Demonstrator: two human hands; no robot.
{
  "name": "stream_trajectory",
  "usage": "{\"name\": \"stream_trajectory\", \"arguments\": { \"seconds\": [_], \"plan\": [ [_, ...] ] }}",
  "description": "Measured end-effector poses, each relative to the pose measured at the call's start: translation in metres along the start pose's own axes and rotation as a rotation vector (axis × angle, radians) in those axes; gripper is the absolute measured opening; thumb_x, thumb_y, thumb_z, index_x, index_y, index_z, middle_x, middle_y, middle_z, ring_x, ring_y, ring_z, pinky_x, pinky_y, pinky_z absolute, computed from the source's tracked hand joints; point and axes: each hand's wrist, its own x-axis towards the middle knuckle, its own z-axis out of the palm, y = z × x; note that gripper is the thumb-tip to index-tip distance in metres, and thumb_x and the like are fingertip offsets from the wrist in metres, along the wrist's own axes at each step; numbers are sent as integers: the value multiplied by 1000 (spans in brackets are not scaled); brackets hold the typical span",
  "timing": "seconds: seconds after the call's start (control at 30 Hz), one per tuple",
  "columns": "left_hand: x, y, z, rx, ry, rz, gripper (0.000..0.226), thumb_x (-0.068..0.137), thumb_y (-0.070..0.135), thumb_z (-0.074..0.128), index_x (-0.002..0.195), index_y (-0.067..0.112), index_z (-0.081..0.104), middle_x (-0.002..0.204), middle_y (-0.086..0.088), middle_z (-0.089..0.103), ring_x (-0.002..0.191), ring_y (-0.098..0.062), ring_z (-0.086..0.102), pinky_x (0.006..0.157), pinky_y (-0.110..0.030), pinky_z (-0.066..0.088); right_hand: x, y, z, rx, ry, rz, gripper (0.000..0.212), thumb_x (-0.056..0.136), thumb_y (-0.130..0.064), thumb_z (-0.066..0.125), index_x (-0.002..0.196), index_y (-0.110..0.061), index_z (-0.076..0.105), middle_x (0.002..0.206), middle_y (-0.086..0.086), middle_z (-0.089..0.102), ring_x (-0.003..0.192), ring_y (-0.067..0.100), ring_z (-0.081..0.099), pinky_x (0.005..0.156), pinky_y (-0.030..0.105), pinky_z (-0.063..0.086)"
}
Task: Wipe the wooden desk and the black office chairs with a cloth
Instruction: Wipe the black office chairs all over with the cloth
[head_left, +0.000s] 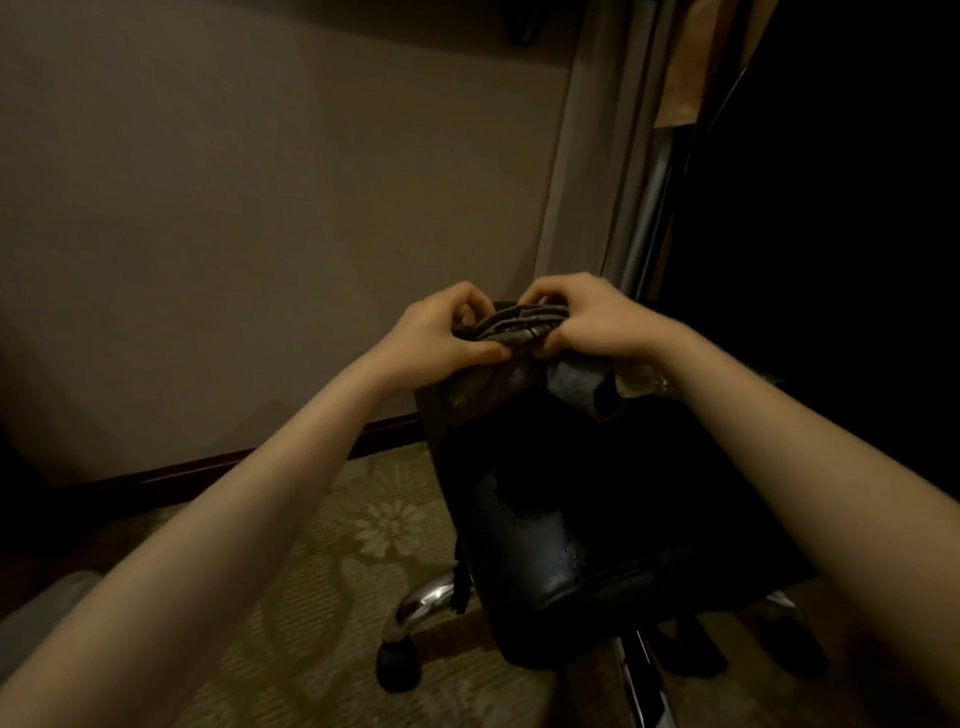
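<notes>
Currently the cloth (514, 325) is held bunched btwn both hands, just above the backrest top of the black office chair (571, 525). The left hand (447, 335) is curled on the cloth's left end, thumb and fingers pinched together on the fabric. The right hand (587, 319) is clamped likewise on the right end, fingers bent w/ knuckles up. The two hands are set close, w/ a short folded stretch of cloth btwn them. The rest of the cloth is seen hanging below the hands in grey folds toward the backrest; whether it touches the backrest cannot be told in the dim light. The chair's seat is seen below the hands, its black surface scuffed near the front. Under the seat a chrome base leg (423, 605) is extended to the left, ending in a black caster (397, 667). A patterned carpet (332, 551) is spread under and left of the chair. A plain wall (260, 208) w/ a dark baseboard (208, 462) is seen behind and left of the chair, and a pale curtain (587, 182) behind it.
</notes>
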Motion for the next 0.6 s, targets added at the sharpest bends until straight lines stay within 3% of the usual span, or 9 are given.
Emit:
{"name": "stream_trajectory", "arguments": {
  "seconds": [0.1,0.2,0.23,0.37,0.5,0.6],
  "plan": [
    [-10,14,-16,-106,-342,-20,22,75,23,76,83,24,56,74,9,56,70,-7,54,60,-20,43,-11,-10,-5,107,-327,43,27,77,-10,72,95,-29,62,94,-12,64,89,3,61,77,20,48],
    [-18,10,-9,-22,-571,-31,21,79,16,73,89,10,55,83,-6,59,74,-17,57,66,-31,49,-13,-12,12,28,-487,-29,35,76,-7,73,105,-22,61,102,-8,65,92,1,61,80,18,48],
    [-18,4,-5,-14,-561,-30,20,80,14,72,89,10,54,83,-6,58,73,-17,56,66,-33,48,-10,-10,17,20,-499,-36,36,77,-6,72,107,-21,60,102,-7,63,94,4,60,81,19,48],
    [-1,-23,1,-21,-393,-34,25,80,14,71,76,24,48,67,12,46,56,1,42,59,-22,35,16,-2,22,-46,-456,-5,29,81,-11,70,100,-26,54,94,-12,55,90,5,53,78,22,42],
    [22,-32,3,141,-210,42,28,78,14,71,79,24,45,74,7,45,65,-8,42,58,-22,34,38,7,26,-135,-259,-36,31,81,-9,67,101,-28,52,90,-12,53,89,10,53,68,22,41],
    [35,-43,13,320,-34,110,25,80,16,68,92,16,46,86,4,45,77,-13,43,63,-26,34,48,16,36,-292,-49,-73,33,82,-12,61,112,-22,49,102,0,57,99,23,55,75,32,45]
  ]
}}
